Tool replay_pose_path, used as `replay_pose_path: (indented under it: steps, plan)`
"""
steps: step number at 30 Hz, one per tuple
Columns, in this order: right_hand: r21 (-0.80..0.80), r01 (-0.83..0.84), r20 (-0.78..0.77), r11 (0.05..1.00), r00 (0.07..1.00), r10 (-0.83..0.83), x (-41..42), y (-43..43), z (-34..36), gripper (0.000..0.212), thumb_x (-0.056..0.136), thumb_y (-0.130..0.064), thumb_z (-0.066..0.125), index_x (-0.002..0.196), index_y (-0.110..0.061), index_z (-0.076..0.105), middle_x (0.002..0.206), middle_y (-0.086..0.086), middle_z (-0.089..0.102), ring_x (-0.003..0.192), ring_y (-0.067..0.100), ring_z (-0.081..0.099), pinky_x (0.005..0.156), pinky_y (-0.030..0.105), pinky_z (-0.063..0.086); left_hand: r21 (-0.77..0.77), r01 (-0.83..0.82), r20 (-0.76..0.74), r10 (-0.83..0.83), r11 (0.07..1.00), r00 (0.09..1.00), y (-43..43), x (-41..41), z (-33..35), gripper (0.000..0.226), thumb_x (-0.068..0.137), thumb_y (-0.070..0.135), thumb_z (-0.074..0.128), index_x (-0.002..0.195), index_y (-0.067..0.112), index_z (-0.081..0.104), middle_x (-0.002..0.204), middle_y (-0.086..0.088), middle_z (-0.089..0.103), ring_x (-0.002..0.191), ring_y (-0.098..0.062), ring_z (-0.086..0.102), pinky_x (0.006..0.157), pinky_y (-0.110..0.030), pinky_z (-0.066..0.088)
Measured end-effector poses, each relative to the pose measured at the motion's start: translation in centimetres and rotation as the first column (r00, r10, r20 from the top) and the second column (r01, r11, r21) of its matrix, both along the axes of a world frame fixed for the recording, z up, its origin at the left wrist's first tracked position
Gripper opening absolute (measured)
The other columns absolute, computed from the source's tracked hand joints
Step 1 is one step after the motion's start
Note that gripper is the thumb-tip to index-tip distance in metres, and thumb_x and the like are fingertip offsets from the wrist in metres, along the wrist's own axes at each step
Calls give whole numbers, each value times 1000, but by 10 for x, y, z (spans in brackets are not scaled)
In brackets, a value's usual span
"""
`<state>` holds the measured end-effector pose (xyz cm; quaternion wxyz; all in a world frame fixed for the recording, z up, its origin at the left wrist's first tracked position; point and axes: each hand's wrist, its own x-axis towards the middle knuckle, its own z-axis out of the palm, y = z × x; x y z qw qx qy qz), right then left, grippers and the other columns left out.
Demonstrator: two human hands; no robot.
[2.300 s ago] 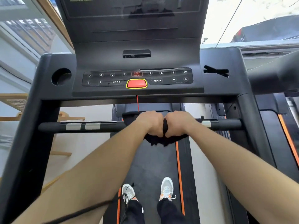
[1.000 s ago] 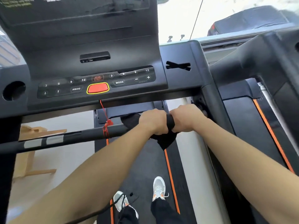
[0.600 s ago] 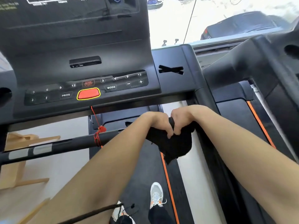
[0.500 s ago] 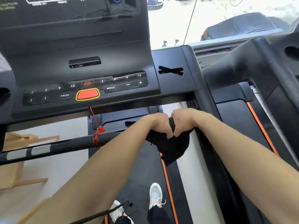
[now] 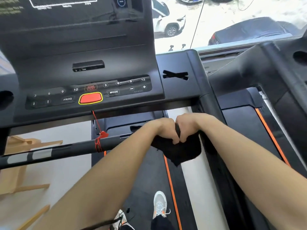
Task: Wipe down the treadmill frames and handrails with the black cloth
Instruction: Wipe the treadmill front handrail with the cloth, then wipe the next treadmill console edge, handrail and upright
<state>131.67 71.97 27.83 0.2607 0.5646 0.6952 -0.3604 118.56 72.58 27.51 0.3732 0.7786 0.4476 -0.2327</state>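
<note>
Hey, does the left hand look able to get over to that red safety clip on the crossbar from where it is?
Probably yes. The left hand grips the black cloth on the same crossbar, and bare bar runs from it to the red safety clip.

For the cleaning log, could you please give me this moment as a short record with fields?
left hand: closed on the black cloth
right hand: closed on the same cloth, touching the left hand
cloth position: at the right end of the crossbar handrail, a corner hanging down
red safety cord: looped around the crossbar, left of the hands
console: above the hands, untouched
feet: standing on the treadmill belt
</note>
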Motion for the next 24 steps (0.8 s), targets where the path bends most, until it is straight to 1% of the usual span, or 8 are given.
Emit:
replay_pose_path:
  steps: [2,4,6,9,12,14,19,24]
  plan:
    - [-11,23,-32,1000,999,-24,0,-1,-3,22,58,-30,79,75,-23,66,73,-4,69,69,19,69,67,38,62,-12,-12,-7,12,1000,1000,0,1,-1,27,69,34,78,88,18,68,87,-2,68,74,-21,63,62,-29,50]
    - [237,-8,4,972,1000,7,2,-17,-9,24,63,-37,74,78,-23,61,72,-8,64,68,19,64,58,32,50,212,-22,-11,25,977,1000,-16,-4,-3,25,72,39,71,90,23,64,86,0,67,71,-23,62,60,-31,46]
    - [608,-59,43,792,998,41,4,-41,-23,26,68,-38,71,81,-24,54,76,-5,62,71,24,62,59,32,41,503,2,-15,7,865,1000,-38,-13,-6,29,77,36,64,102,22,58,95,0,68,81,-28,65,63,-33,41]
    - [825,-21,48,564,998,-34,-1,-69,-39,37,59,-26,83,81,-19,53,76,3,58,70,28,56,63,38,39,612,-25,4,28,791,1000,-63,-25,-8,52,76,44,65,119,20,51,115,-2,64,103,-29,62,80,-39,44]
    - [821,110,-83,560,994,-74,-12,-99,-35,53,62,-25,73,111,-11,61,103,8,60,98,31,55,98,45,41,520,-228,179,156,823,971,-71,-32,7,55,80,59,54,119,20,56,114,-3,67,103,-28,62,89,-40,48]
    - [811,186,-178,555,982,-69,-13,-116,-25,65,61,-24,64,124,-9,60,121,10,59,115,32,53,108,49,38,510,-349,242,258,786,935,-68,-37,17,38,95,44,45,119,17,57,113,-7,68,102,-30,62,84,-39,47]
    - [770,287,-251,570,957,-144,-8,-114,2,44,76,-33,56,116,-17,66,112,2,63,99,25,59,85,40,50,454,-353,58,368,818,928,-51,-51,26,31,99,19,45,127,11,53,117,-14,66,116,-35,52,81,-42,45]
    - [672,450,-375,588,891,-255,-9,-78,26,51,82,-24,59,133,-18,54,127,6,53,105,30,59,87,42,52,328,-395,256,322,858,912,-32,-47,53,34,83,9,60,111,24,71,110,4,73,109,-18,64,89,-29,50]
